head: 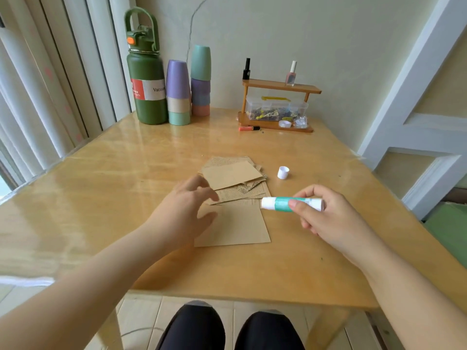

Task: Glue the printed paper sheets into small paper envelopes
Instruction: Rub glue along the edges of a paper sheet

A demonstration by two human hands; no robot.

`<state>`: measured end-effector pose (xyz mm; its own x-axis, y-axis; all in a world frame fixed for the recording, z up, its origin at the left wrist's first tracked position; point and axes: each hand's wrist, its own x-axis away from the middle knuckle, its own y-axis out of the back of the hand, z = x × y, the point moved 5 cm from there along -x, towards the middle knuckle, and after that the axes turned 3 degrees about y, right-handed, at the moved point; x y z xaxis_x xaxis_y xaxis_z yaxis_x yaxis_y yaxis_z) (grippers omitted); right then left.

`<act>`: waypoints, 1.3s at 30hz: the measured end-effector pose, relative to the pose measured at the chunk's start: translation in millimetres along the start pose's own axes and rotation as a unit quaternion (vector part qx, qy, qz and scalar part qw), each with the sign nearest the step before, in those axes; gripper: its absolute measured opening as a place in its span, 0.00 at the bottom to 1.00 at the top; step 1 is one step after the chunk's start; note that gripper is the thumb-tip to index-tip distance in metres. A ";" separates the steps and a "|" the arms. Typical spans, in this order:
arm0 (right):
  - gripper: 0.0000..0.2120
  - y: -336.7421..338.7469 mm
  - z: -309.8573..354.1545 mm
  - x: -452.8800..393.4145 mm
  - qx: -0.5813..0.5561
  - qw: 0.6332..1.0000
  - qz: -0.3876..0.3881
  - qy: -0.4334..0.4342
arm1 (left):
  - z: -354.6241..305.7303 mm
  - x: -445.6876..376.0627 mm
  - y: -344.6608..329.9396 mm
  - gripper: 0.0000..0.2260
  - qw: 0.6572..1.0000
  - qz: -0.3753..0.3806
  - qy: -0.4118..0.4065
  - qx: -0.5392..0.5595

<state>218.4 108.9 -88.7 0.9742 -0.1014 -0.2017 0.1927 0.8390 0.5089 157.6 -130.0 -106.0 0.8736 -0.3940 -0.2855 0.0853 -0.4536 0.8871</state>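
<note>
Several tan printed sheets (242, 195) overlap, apparently newsprint-like.

A wooden desk (101, 198) with a glossy clear cover fills most of the view, catching soft daylight in pale streaks. It stands against a plain cream wall (328, 34) marked by a thin dark crack (192, 24) running down from the top. On the left, tall white window frames (83, 59) and pale vertical blinds (22, 102) let in even, diffuse light. On the right, a white-framed door (417, 117) with cream panels stands at an angle. Under the near edge of the desk, the floor (141, 322) shows light beige tiles. A green surface (447, 233) lies low at the right edge, past the desk's corner.
</note>
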 end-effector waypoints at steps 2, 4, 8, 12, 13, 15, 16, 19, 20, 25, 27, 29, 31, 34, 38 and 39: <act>0.03 0.5 4.7 -4.7 -0.012 0.999 -0.043 0.017 | -11.5 5.1 -8.9 0.16 0.995 0.042 -0.089 0.012; 0.04 -2.7 7.9 -11.3 -0.030 0.997 -0.061 0.023 | -17.7 9.4 -21.8 0.19 0.988 0.090 -0.124 0.017; 0.03 -9.6 9.3 -24.3 -0.044 0.997 -0.070 0.013 | -19.9 16.7 -35.3 0.25 0.980 0.120 -0.150 0.050; 0.09 -14.9 7.6 -33.4 0.056 0.995 -0.067 0.046 | -17.8 17.6 -36.6 0.27 0.978 0.113 -0.161 0.067; 0.12 -16.4 7.0 -34.8 0.081 0.992 -0.071 0.059 | -17.3 16.3 -37.1 0.25 0.977 0.112 -0.165 0.072; 0.15 -20.0 7.2 -38.0 0.109 0.987 -0.075 0.086 | -16.1 13.4 -37.7 0.22 0.976 0.109 -0.169 0.085; 0.15 -22.7 7.9 -39.7 0.120 0.985 -0.073 0.099 | -15.3 12.8 -38.1 0.21 0.975 0.107 -0.170 0.095; 0.13 -30.3 10.3 -43.0 0.149 0.979 -0.051 0.130 | -13.0 13.0 -39.8 0.20 0.974 0.103 -0.169 0.113; 0.12 -33.1 12.1 -43.1 0.156 0.977 -0.040 0.140 | -12.1 13.5 -40.3 0.20 0.974 0.100 -0.170 0.114; 0.10 -46.8 13.8 -42.6 0.178 0.969 -0.001 0.172 | -9.2 15.0 -41.7 0.21 0.976 0.088 -0.160 0.120; 0.10 -48.2 12.9 -43.9 0.180 0.967 -0.001 0.178 | -9.2 15.2 -42.3 0.21 0.976 0.089 -0.158 0.119; 0.11 -49.3 13.8 -44.7 0.180 0.966 0.006 0.187 | -8.8 15.0 -42.9 0.21 0.976 0.088 -0.160 0.116; 0.14 -50.1 14.4 -45.5 0.179 0.965 0.008 0.191 | -8.6 15.2 -43.3 0.21 0.977 0.087 -0.158 0.115; 0.14 -50.5 12.9 -48.2 0.179 0.966 0.003 0.185 | -8.6 15.9 -43.1 0.21 0.978 0.085 -0.155 0.112; 0.15 -50.4 12.6 -49.1 0.182 0.967 0.004 0.179 | -9.2 16.1 -42.6 0.22 0.978 0.083 -0.154 0.110; 0.15 -50.4 12.2 -48.6 0.180 0.968 0.006 0.177 | -9.8 16.0 -42.4 0.22 0.979 0.082 -0.153 0.110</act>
<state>162.8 65.0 -94.3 0.8873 0.1505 -0.4360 0.2723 0.5922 0.7584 172.6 -109.3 -144.6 0.6792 -0.6819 -0.2717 -0.1777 -0.5119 0.8405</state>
